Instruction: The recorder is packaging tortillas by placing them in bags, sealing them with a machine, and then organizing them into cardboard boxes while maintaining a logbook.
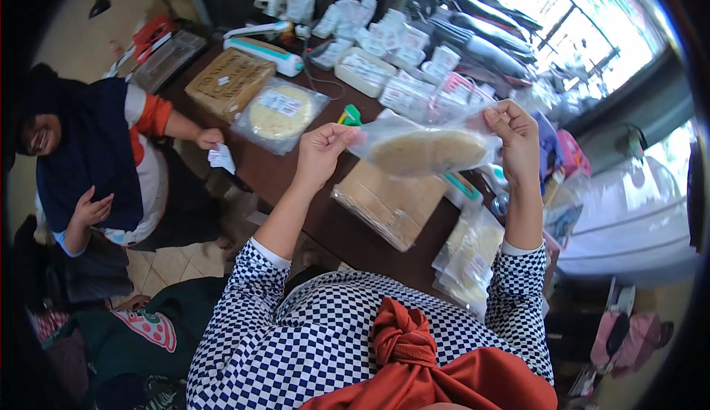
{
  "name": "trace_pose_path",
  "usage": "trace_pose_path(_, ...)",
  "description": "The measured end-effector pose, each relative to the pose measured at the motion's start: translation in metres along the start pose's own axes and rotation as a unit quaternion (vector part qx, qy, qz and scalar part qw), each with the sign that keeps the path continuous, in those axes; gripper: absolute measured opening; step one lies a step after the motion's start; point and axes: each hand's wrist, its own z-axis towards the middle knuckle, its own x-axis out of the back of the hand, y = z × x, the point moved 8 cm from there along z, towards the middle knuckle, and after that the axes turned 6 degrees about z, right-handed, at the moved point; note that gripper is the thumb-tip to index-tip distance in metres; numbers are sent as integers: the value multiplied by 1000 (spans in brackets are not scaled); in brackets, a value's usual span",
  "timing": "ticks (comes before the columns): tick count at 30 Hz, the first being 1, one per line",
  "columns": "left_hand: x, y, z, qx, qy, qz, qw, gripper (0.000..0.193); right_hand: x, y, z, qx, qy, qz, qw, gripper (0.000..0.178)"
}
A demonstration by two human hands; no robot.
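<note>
Holding a clear bag (433,143) with tan contents (418,154) taut above the surface (319,225) looks like the step in hand: the left hand (319,155) has its fingers pinched together on one corner, the right hand (515,132) likewise on the opposite corner. The next move seems to call for an even pull from both. From the bag, a cardboard box (388,206) lies at seven o'clock, stacked bags (467,254) at five, white packets (399,38) toward eleven; bare room opens at eight, narrowing to the near edge
</note>
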Motion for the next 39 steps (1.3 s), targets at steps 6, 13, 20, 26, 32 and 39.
trace_pose_path(6, -41, 32, 21, -80, -40, 34, 995, 22, 48, -7, -48, 3, 70, 35, 997, 9)
trace_pose_path(13, -69, -21, 81, -14, -86, 364, 927, 32, 74, 156, -85, -207, 161, 221, 939, 10)
trace_pose_path(20, -145, -190, -25, -108, -234, 650, 714, 60, 113, 337, -124, -385, 208, 125, 891, 10)
trace_pose_path(26, -155, -200, -2, -73, -240, 655, 713, 64, 140, 327, -91, -385, 221, 110, 889, 15)
trace_pose_path(32, -161, -199, -4, -56, -261, 654, 708, 66, 107, 242, -77, -373, 24, -281, 884, 26)
trace_pose_path(39, -189, -198, -15, -51, -341, 619, 706, 72, 92, 223, 25, -94, 110, -622, 769, 31)
